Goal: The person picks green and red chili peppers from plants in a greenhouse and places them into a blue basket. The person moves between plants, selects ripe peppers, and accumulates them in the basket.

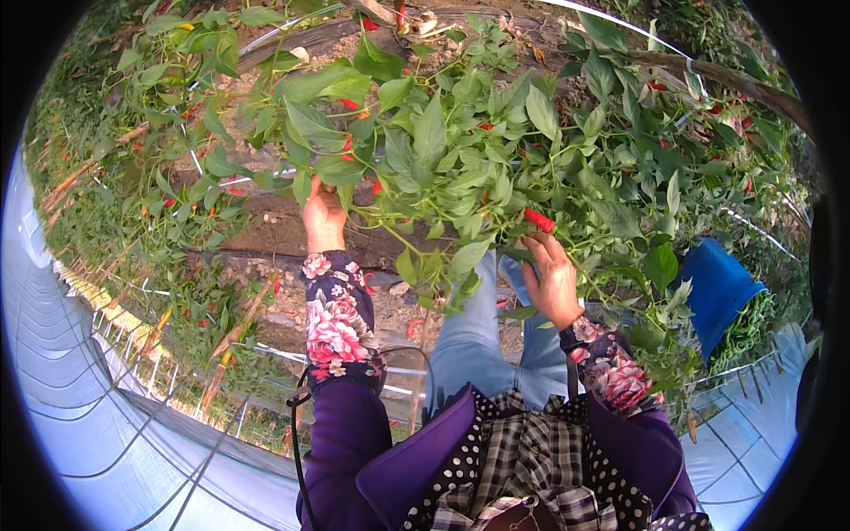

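Leafy pepper plants [465,159] with red chili peppers stand before me. At the left of the foliage my left hand [324,211] reaches up, its fingertips partly hidden behind leaves, so what they touch does not show. Red peppers [347,146] hang just above it. My right hand [552,280] is at the plants' near edge, fingers bent and somewhat apart, close below a thick red pepper [539,220]. Whether its fingertips touch a stem or leaf is unclear.
A blue container [717,292] with green peppers or similar produce lies tilted at the right. White support strings [265,174] and wooden stakes [242,325] run among the rows. Fallen red peppers [415,326] lie on the ground. Greenhouse film [73,398] curves along the left.
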### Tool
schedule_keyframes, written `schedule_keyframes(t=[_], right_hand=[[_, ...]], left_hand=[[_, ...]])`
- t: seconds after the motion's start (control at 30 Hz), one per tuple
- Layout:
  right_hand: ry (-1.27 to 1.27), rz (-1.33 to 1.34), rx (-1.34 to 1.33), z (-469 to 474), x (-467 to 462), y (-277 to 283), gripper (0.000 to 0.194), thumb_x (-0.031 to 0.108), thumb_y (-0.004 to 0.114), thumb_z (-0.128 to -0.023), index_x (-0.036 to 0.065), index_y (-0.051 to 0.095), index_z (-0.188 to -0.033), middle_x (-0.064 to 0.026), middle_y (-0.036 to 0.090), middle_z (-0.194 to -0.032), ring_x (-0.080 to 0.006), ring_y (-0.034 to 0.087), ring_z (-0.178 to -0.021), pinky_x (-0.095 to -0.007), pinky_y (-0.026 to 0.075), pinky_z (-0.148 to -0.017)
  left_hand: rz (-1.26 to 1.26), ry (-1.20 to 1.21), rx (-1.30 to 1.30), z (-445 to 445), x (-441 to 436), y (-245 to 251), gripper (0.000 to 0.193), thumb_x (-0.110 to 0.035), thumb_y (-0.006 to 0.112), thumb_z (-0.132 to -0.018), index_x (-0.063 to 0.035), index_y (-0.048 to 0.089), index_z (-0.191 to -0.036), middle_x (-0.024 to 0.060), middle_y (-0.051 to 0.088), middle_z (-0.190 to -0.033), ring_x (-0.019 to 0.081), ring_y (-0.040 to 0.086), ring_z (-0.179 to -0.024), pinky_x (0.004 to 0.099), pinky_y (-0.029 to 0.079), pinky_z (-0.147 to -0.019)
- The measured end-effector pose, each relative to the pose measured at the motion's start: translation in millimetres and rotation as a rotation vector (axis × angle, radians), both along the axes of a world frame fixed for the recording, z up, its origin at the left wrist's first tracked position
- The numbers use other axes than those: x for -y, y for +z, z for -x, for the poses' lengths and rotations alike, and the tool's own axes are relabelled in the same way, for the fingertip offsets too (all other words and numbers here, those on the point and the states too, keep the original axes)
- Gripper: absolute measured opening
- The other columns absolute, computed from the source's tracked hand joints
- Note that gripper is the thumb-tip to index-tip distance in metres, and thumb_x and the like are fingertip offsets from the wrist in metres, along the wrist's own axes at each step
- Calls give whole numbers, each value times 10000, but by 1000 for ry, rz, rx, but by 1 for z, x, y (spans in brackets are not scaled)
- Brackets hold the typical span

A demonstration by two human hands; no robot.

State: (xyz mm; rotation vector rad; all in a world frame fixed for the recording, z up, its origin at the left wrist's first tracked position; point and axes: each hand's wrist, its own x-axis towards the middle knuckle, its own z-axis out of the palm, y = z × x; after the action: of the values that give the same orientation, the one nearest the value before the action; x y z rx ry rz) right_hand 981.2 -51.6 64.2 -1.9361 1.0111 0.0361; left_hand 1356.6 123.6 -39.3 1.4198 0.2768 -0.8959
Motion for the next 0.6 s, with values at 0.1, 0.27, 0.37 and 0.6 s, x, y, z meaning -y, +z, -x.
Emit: schedule_keyframes(t=[0.1,0.27,0.37,0.6], right_hand=[[-191,-26,28,0,-4,-3,373,28,626,-744,23,589,-1115,-127,581,-1134,-349,607,-948,-399,502,-808],[-249,-224,-34,28,-17,-36,289,85,633,-772,36,614,-1057,-140,618,-983,-325,632,-832,-396,507,-750],[-313,-335,8,45,-31,-50,234,107,632,-785,19,642,-1003,-142,660,-851,-302,653,-737,-384,516,-716],[-329,-460,17,61,-30,-56,220,133,612,-798,23,665,-981,-162,692,-856,-303,675,-748,-368,530,-708]], left_hand=[[-44,-126,16,-7,-22,36,219,-177,564,-924,-58,526,-1104,60,642,-981,195,608,-934,326,501,-802],[-89,-31,-280,-60,-52,47,86,-142,582,-904,-82,533,-941,23,613,-779,154,611,-754,320,517,-628],[-130,-188,-229,-52,-16,75,90,-146,572,-906,-87,558,-973,43,635,-864,156,627,-787,296,520,-576],[-100,-161,-312,-62,14,101,113,-132,541,-913,-131,562,-1023,54,634,-1043,158,636,-879,289,518,-579]])
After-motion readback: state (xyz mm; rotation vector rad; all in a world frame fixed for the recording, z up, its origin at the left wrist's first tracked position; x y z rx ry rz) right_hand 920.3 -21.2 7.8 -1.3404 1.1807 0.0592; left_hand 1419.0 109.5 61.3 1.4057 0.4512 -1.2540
